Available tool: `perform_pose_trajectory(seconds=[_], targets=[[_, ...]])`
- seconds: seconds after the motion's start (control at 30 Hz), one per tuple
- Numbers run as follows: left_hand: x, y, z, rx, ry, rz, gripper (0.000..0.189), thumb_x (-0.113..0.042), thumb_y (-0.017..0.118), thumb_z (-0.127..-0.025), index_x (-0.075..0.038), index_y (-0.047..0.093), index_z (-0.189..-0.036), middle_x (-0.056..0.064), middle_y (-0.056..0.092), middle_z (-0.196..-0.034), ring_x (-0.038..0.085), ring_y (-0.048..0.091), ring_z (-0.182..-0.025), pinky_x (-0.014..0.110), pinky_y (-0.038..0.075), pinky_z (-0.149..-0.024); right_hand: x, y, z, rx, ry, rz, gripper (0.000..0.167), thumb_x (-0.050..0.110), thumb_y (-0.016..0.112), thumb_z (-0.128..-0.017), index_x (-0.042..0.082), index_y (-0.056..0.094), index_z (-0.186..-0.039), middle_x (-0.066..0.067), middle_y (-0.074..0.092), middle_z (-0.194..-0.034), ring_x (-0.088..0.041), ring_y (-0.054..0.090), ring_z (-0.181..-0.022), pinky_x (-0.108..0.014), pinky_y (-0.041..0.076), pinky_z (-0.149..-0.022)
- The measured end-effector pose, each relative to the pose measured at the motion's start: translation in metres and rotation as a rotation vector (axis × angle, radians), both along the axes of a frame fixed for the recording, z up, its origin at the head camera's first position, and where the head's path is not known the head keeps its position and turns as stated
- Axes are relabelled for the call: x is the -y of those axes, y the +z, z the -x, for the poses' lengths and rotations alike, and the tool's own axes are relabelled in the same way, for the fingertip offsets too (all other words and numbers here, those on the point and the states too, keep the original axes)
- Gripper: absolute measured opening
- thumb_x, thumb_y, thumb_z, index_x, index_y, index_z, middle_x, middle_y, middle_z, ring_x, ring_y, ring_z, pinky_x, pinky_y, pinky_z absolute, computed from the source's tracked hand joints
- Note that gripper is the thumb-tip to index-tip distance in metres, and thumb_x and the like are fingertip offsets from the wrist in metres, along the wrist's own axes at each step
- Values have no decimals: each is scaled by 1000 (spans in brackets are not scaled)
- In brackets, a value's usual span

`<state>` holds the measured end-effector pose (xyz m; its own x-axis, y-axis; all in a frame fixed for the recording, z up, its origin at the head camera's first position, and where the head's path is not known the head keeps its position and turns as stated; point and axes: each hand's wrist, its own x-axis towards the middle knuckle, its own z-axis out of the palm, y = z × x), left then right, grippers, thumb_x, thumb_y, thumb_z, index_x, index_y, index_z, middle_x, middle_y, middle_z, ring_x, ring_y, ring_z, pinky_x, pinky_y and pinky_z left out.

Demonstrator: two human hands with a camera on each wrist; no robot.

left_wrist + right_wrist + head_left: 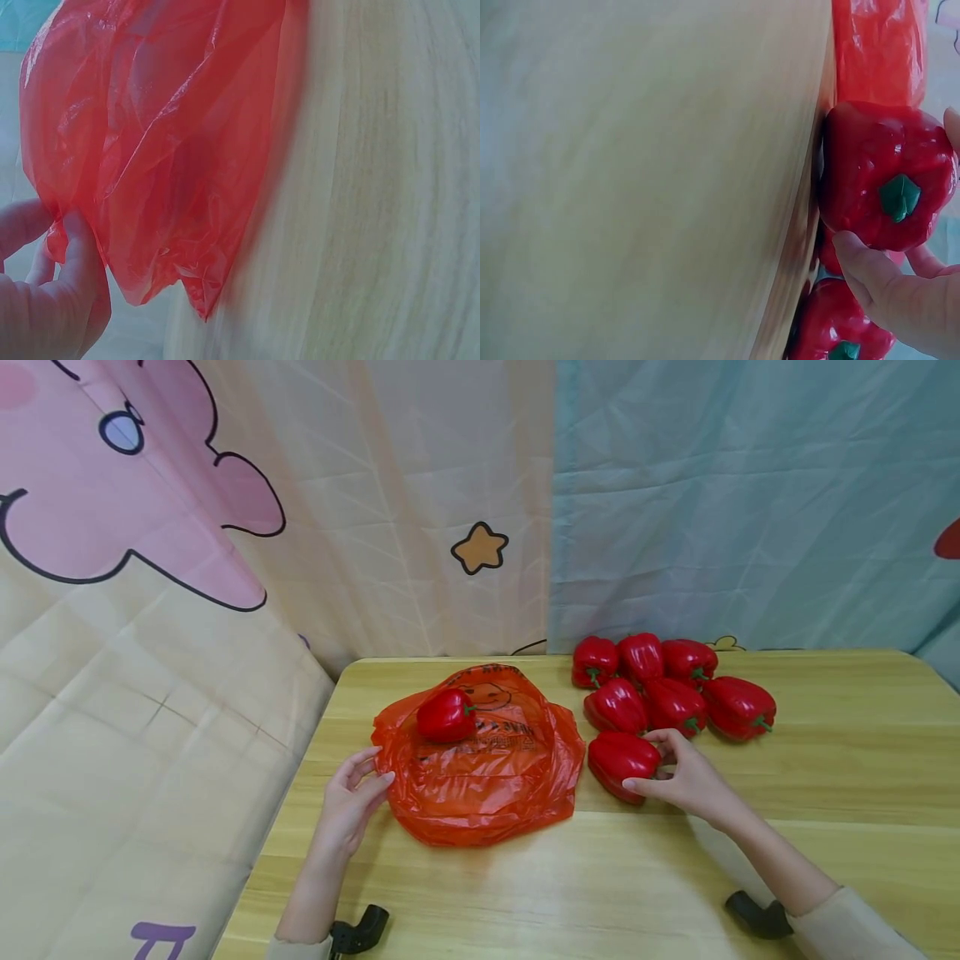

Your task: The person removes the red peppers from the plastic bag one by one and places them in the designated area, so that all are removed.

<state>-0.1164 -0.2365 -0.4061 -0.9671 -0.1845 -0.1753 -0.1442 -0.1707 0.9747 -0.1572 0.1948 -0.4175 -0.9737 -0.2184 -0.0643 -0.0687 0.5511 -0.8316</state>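
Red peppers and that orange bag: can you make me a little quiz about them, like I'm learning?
1. True or false: one shiny red bell pepper lies on the crinkly orange plastic bag.
2. How many red peppers lie outside the bag on the pale wooden table?
3. Which of the hands grips a pepper: A, left hand, or B, right hand?

Key: 1 true. 2 seven, counting the near pepper at the right hand. 3 B; the left hand pinches the bag's edge.
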Motion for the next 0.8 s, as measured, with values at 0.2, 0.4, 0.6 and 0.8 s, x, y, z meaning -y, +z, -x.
perform_pose_trajectory(seconds=[0.2, 0.4, 0.6, 0.8], targets=[[1, 0, 0, -9, 4, 3, 40, 11, 56, -86, -5, 46, -121, 5, 53, -106, 12, 60, -85, 25, 54, -76, 0, 0, -1, -41, 10, -3, 72, 28, 79, -74, -2, 38, -126, -14, 51, -103, -27, 50, -93, -26, 53, -71], [1, -1, 0, -8, 5, -5, 39, 10, 57, -86, -6, 47, -120, 5, 52, -106, 13, 61, -85, 25, 54, -76, -3, 1, -1, -55, 30, 8, 71, 25, 78, -76, -2, 39, -128, -13, 51, -104, -27, 50, -96, -29, 54, -75], [2, 0, 0, 0, 1, -6, 39, 9, 57, -87, -6, 46, -122, 5, 52, -107, 12, 60, -84, 24, 54, -76, -8, 6, 1, -66, 71, 24, 66, 23, 77, -77, -2, 42, -127, -17, 51, -111, -34, 52, -100, -36, 55, -76], [1, 0, 0, 3, -1, 7, 41, 8, 58, -86, -5, 45, -123, 4, 52, -107, 12, 60, -85, 24, 54, -76, -13, 17, 6, -41, 90, 43, 66, 24, 75, -79, -1, 40, -130, -21, 47, -118, -37, 48, -106, -36, 53, -78]])
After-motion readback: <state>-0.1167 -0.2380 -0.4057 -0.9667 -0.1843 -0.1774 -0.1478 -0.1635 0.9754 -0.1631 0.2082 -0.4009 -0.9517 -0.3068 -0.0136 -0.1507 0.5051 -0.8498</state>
